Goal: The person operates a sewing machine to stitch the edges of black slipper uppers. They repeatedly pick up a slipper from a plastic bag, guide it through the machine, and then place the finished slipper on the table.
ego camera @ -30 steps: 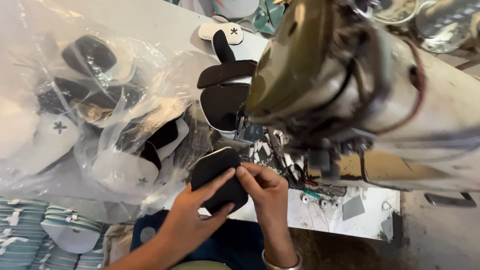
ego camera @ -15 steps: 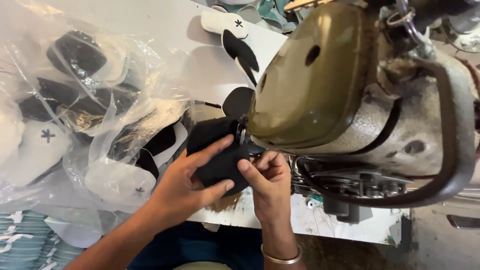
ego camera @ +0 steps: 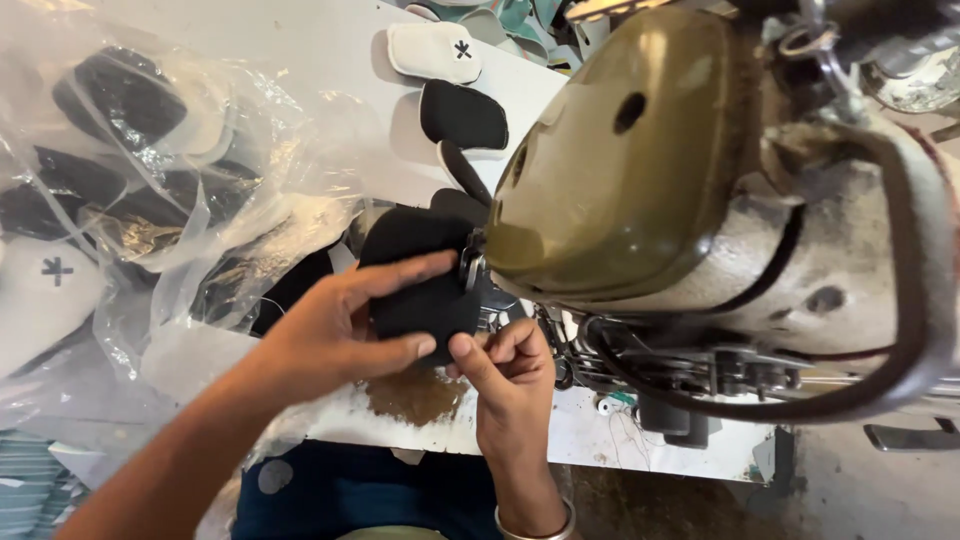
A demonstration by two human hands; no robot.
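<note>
Left hand (ego camera: 335,330) flat, fingers spread, pinching black fabric piece (ego camera: 420,280). Right hand (ego camera: 510,375) curled, nipping its lower edge. Piece matte, rounded, under sewing machine (ego camera: 650,180).

surface: worn white table (ego camera: 330,60) toward 12 o'clock | floor: dark, gritty concrete (ego camera: 860,500) at 5 o'clock | light: daylight

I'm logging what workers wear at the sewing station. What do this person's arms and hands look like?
Both forearms are bare, with no sleeves in view and no gloves. The left hand shows no ring or band. The right hand has a thin silver-coloured metal bangle at the wrist. No watch or markings show.
</note>
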